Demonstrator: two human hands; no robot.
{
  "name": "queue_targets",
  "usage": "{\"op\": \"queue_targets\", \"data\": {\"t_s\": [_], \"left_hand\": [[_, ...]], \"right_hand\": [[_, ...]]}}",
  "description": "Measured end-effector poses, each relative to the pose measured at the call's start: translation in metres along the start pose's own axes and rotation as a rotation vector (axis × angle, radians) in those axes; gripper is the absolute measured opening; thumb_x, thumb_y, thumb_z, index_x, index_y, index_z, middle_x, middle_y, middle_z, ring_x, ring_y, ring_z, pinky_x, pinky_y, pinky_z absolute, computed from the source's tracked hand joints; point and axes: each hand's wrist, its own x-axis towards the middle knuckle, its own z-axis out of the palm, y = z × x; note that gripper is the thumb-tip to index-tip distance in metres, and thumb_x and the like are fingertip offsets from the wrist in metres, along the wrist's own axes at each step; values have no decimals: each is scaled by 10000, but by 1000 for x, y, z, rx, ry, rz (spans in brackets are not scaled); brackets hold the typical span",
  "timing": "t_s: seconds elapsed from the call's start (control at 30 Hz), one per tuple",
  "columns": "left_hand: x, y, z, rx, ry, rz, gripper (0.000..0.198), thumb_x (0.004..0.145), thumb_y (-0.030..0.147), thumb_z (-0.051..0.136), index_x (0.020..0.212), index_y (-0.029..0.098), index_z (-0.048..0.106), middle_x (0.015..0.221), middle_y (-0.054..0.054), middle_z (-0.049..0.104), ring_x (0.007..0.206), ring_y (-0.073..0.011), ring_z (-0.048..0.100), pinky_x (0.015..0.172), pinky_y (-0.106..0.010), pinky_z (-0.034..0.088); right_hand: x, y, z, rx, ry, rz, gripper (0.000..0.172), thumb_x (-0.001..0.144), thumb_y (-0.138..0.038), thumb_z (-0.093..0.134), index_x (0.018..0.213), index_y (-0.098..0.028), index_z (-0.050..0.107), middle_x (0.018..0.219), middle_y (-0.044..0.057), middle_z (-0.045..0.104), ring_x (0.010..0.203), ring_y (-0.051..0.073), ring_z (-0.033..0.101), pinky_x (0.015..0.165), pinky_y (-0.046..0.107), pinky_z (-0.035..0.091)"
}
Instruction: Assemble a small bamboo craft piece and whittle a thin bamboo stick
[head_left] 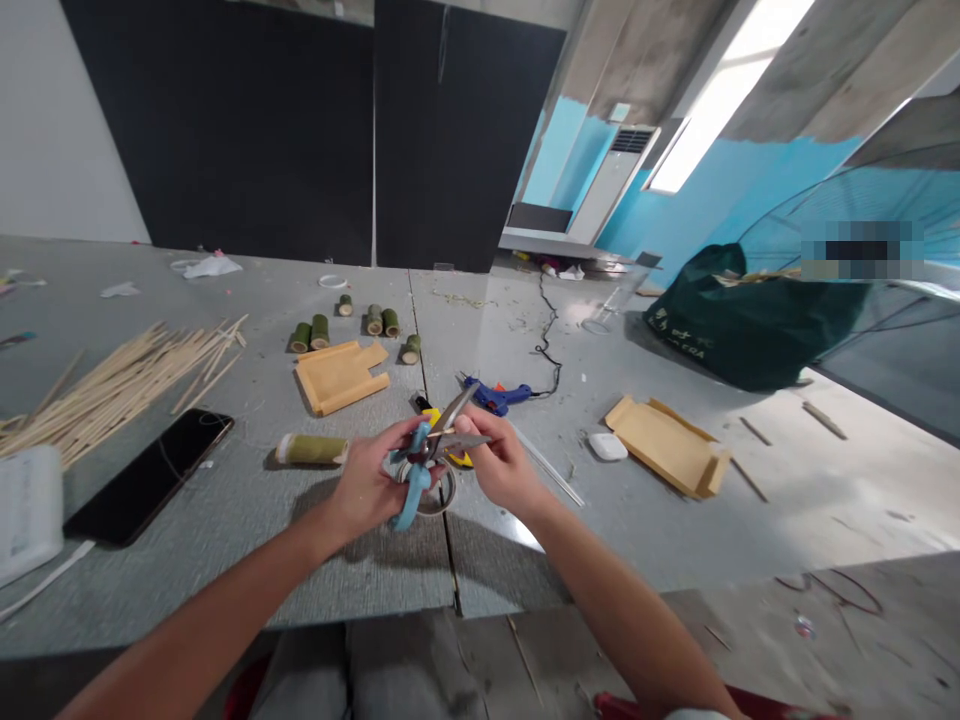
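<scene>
My left hand [373, 480] grips a pair of scissors [414, 497] by its light blue handles, its blades spread apart and pointing to the upper right. Close to the blades, my right hand [499, 462] is closed in a pinch. Between its fingertips and the blades shows a short bit of a thin pale stick [451, 433], mostly hidden. Below the scissors a roll of tape [448, 492] lies on the table, with a yellow tool [431, 414] partly covered behind. A length of green bamboo [311, 449] rests left of my left hand.
A blue glue gun [498, 395] with a black cord lies beyond my hands. Several short bamboo pieces [319, 331] stand behind a cardboard tray [341, 376]. Thin sticks [127, 385] and a phone [154, 475] are left; a white case [607, 446] and another cardboard tray [667, 445] right.
</scene>
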Motion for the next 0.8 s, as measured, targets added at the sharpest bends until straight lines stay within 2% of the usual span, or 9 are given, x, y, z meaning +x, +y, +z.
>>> {"op": "queue_targets", "data": {"t_s": [0.13,0.27,0.4,0.5,0.6,0.8], "left_hand": [[-2,3,4,-97,13,-56,558,721,246,846,1251,187,682,957,-75,798,801,-221,750,740,-300,584],[-3,8,9,-200,-6,-113,552,717,247,843,1241,167,689,896,-67,785,723,-196,715,661,-277,570],[-4,16,11,-272,-44,-153,551,715,222,835,1244,169,692,874,-54,775,762,-203,716,692,-284,577],[-6,20,10,-249,-60,-152,458,731,215,814,1178,175,726,840,-39,763,736,-179,689,683,-270,556],[-6,18,10,-207,-66,-143,371,748,207,793,1116,187,749,839,-29,755,737,-168,681,700,-264,547],[-5,11,13,-365,-8,-174,671,686,171,839,1325,269,659,878,-24,753,752,-204,728,720,-322,603]], "right_hand": [[0,2,-1,-232,82,-206,509,1024,-609,448,699,-219,486,683,-14,484,611,127,440,587,275,412],[0,12,2,-335,154,-397,412,1063,-505,423,797,-225,565,735,12,555,666,153,511,655,306,450],[0,19,2,-451,182,-566,330,1082,-423,390,905,-240,599,739,25,576,704,182,557,705,343,475],[1,23,-1,-501,204,-620,320,1079,-411,384,908,-246,599,733,32,587,715,199,573,732,371,491],[1,25,-4,-482,191,-607,311,1073,-411,395,905,-244,597,748,39,609,724,202,582,738,377,498],[1,21,-7,-509,171,-660,273,1075,-350,398,933,-242,605,758,45,640,714,193,617,688,357,513]]}}
